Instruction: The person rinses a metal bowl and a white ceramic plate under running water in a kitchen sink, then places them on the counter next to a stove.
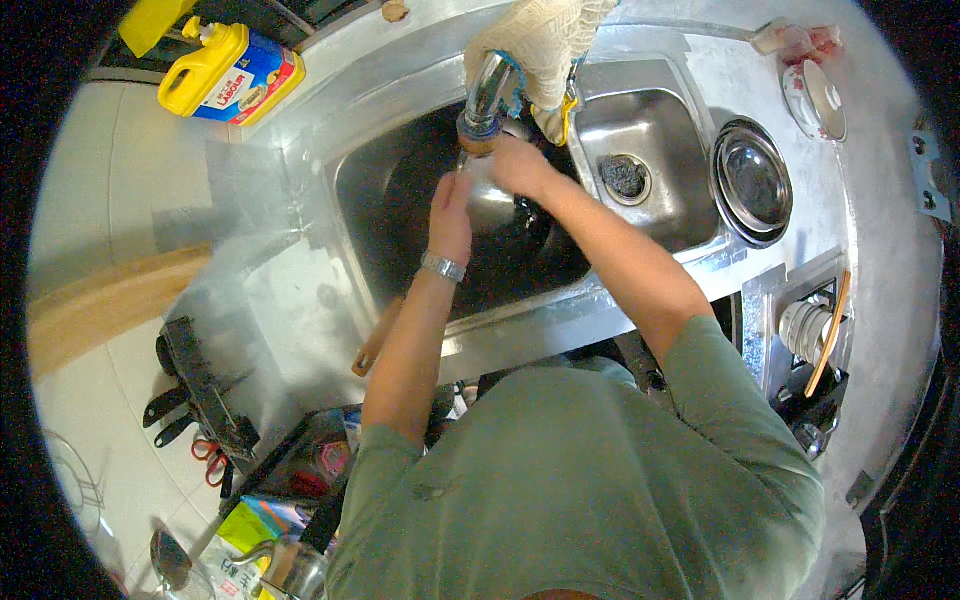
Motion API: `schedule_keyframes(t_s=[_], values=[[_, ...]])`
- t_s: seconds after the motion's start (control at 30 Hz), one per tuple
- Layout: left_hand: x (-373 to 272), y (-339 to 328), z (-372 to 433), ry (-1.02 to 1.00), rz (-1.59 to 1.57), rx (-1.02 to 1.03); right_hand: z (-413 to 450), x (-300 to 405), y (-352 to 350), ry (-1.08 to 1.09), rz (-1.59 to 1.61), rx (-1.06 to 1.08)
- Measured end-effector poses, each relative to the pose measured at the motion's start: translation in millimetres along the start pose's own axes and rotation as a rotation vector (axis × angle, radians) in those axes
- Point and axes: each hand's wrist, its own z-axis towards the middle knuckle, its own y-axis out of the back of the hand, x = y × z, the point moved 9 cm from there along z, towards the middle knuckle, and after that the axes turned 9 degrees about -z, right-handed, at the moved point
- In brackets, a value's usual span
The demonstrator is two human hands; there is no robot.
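Both my hands are over the large sink basin, below a chrome faucet. My left hand, with a metal watch at the wrist, has its fingers close together near the falling water. Just beneath the faucet's end, my right hand is bent and blurred by motion. Whether either hand holds anything cannot be made out. A dark wok-like pan with a shiny spot lies in the basin under them. A wooden handle reaches over the near left rim. White knitted gloves hang over the faucet.
A smaller basin with a strainer adjoins on the right, then stacked metal pans, a lidded enamel pot and stacked bowls. A yellow detergent jug stands back left; a knife rack is at left.
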Motion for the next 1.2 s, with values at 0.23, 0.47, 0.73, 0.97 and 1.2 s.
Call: schedule_keyframes(t_s=[0.23, 0.47, 0.73, 0.97, 1.2], values=[[6, -16, 1, 0.166, -0.447, -0.018, -70, 69, 9, 0.347, -0.388, -0.240], [35, -2, 3, 0.353, -0.822, -0.087, -135, 47, -34, 0.409, -0.426, -0.116], [28, 5, -14, 0.288, -0.860, -0.127, -71, -37, -24, -0.246, 0.768, -0.407], [8, 20, -12, 0.143, -0.611, -0.335, -94, 13, -21, -0.087, 0.216, -0.582], [-2, 35, -33, -0.052, -0.131, -0.261, -86, 76, 4, 0.272, -0.108, -0.367]])
